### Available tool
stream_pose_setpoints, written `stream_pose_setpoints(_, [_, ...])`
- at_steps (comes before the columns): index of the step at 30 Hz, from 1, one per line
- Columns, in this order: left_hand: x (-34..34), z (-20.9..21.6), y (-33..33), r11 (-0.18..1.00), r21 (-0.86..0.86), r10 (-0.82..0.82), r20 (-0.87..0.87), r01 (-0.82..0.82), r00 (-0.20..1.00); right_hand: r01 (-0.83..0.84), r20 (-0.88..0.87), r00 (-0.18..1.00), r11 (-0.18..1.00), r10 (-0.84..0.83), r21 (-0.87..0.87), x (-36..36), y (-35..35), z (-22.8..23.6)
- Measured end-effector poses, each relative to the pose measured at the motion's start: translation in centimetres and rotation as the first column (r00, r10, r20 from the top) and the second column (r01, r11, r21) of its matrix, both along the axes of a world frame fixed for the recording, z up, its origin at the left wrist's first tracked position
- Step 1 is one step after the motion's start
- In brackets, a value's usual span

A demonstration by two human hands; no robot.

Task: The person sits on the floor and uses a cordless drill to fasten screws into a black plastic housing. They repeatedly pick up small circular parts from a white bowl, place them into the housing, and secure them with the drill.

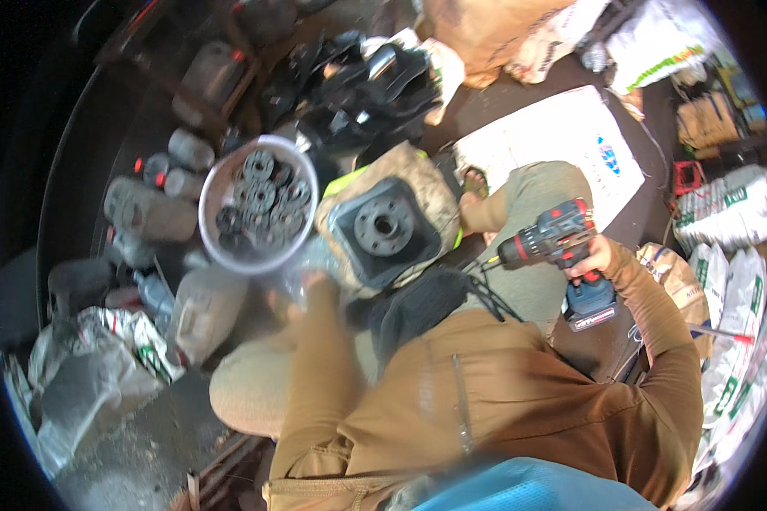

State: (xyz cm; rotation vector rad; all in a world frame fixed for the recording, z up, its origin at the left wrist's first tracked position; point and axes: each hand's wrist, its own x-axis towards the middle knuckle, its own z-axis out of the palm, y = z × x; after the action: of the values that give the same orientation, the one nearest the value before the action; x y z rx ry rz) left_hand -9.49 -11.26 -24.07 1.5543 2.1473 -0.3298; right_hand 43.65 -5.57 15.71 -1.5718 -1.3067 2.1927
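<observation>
Over the right leg point(550, 187), a cordless drill point(554, 238) is gripped by the right hand point(594, 260), fingers wrapped round its handle, bit point(490, 262) pointed leftward. Off the near-left corner of the tray point(343, 230), the left hand point(298, 296) is blurred (whether anything is grasped cannot be told). Beyond, a flat disc point(371, 223) is held mid-tray, left of the bit, nearer the left hand.

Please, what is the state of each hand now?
Left hand: blurred; open or closed cannot be told.
Right hand: closed, holding a cordless drill.

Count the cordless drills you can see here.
1: the cordless drill, held in the right grip, over the bent right leg. Others could be hidden among the clutter.
</observation>
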Motion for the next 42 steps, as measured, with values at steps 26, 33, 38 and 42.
stream_pose_setpoints(26, [-1.3,-0.8,2.0,0.881,-0.251,-0.428,-0.055,0.402,0.902,0.006,-0.186,0.982,0.998,0.006,0.064,2.1,-1.2,-2.0])
stream_pose_setpoints(33, [-1.9,1.1,3.5,0.924,-0.058,-0.381,-0.078,0.378,0.921,0.053,-0.165,0.986,0.992,-0.034,0.112,2.2,-1.5,-2.1])
stream_pose_setpoints(38, [-6.1,0.7,3.4,0.989,-0.149,0.050,0.284,-0.007,0.957,0.034,-0.085,0.996,0.995,-0.026,0.092,2.2,-1.2,-2.0])
stream_pose_setpoints(42, [-10.2,3.9,4.0,0.756,-0.469,0.654,0.567,-0.457,0.500,0.008,-0.125,0.992,0.994,0.006,0.109,2.3,-0.9,-2.5])
